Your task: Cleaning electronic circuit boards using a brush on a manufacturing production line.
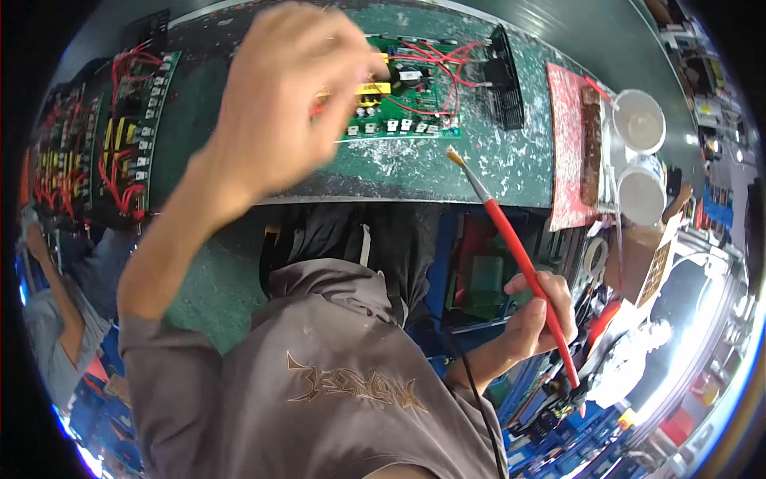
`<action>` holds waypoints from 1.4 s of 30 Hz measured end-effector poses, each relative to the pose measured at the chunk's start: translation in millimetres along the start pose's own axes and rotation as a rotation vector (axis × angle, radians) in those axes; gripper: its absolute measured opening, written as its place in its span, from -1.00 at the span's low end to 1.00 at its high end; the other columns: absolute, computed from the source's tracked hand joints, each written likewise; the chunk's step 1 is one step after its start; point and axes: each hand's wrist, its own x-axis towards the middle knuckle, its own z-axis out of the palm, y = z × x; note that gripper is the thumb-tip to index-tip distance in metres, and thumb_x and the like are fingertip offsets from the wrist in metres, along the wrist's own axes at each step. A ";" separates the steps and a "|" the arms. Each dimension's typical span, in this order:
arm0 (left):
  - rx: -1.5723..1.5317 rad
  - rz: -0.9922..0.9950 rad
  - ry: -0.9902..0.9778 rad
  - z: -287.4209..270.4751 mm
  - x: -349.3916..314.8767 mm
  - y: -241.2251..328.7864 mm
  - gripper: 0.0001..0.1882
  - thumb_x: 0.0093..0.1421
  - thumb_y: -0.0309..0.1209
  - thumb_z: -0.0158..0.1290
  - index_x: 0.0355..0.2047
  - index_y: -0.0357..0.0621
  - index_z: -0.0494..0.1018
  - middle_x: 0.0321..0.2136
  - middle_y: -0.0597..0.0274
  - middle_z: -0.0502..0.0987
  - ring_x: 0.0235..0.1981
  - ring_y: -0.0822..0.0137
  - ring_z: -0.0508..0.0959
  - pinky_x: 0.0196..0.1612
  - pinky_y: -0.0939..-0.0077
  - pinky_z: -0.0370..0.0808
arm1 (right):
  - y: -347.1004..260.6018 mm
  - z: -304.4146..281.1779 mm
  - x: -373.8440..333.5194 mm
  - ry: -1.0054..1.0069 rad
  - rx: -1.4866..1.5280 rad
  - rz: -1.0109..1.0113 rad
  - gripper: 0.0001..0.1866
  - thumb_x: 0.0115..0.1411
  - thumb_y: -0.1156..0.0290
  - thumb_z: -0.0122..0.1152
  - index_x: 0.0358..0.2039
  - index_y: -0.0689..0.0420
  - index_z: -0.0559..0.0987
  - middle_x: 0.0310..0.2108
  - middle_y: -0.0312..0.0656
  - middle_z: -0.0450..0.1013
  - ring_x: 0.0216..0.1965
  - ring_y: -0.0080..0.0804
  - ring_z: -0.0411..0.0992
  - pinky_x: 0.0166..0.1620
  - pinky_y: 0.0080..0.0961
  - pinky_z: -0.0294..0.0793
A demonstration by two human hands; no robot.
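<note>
My right hand (549, 310) is closed round the red handle of a paintbrush (513, 238). The brush slants up and left, its bristles by the bench edge just below a green circuit board (437, 102). Above the board's left part is my left hand (287, 92), smeared by motion. Its fingers look bent, but whether they hold anything is not clear, and the hand hides part of the board. Red wires (447, 56) run from the board to a black finned part (504, 78) at its right end. Yellow components and a row of white ones sit on the board.
More circuit boards with red wires (132, 128) stand at the left of the green bench (511, 164), which bears white smears. At the right are a red-and-white stained sheet (568, 144) and two white tubs (641, 191). Another person's arm (60, 295) shows at far left.
</note>
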 end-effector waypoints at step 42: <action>0.100 0.057 -0.231 44.2 -22.1 8.1 -0.91 -0.06 -0.49 0.16 -0.51 -0.21 0.58 0.05 0.21 0.40 0.15 0.17 0.29 0.13 0.23 0.21 | -1.4 -4.2 -20.0 -0.004 0.051 -0.067 -0.62 0.16 0.36 0.00 -0.18 0.47 0.47 -0.59 0.05 0.38 -0.60 -0.27 0.36 -0.51 -0.47 0.35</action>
